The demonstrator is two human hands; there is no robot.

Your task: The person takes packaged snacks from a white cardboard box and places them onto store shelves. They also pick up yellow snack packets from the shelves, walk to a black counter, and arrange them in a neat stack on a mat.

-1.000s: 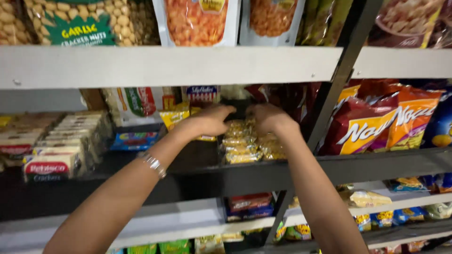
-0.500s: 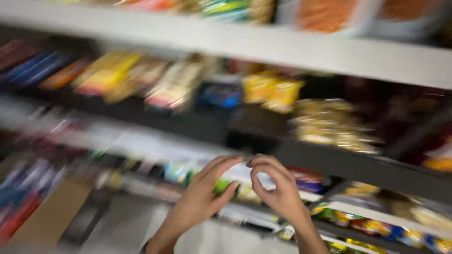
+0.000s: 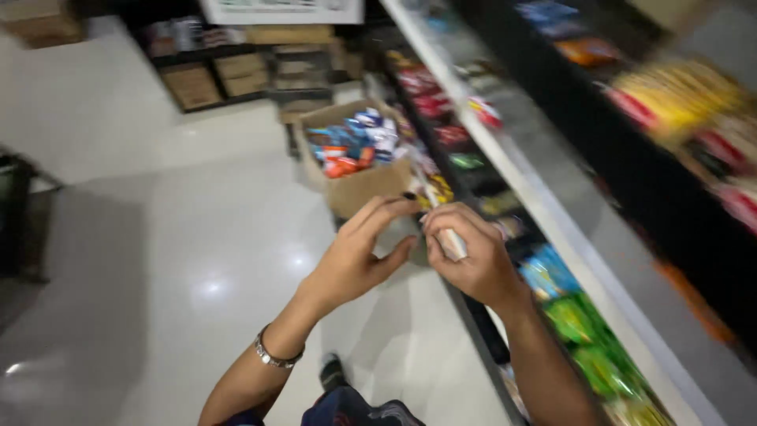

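A wide, pale, glossy floor (image 3: 158,260) fills most of the scene, and a long run of store shelving (image 3: 552,213) stretches away along its right side, its tiers packed with blurred snack packets in red, yellow, blue and green. On the floor just beside the shelving, farther off than the hands, stands an open cardboard box (image 3: 359,185) heaped with small blue, white and orange packets. Beyond that box, against the far wall, low dark racks hold more brown cartons (image 3: 217,75). Nearer than the box, the person's two bare hands meet in mid-air, close against the shelving's lower tiers. The right hand (image 3: 465,256) is curled almost closed, its fingers pinching a small pale packet (image 3: 452,243). The left hand (image 3: 359,252) is half open, its fingers stretched toward the packet's upper end, with fingertips touching or nearly touching it; motion blur makes it hard to tell which. A silver bracelet (image 3: 276,356) circles the left wrist, on the side away from the shelving.
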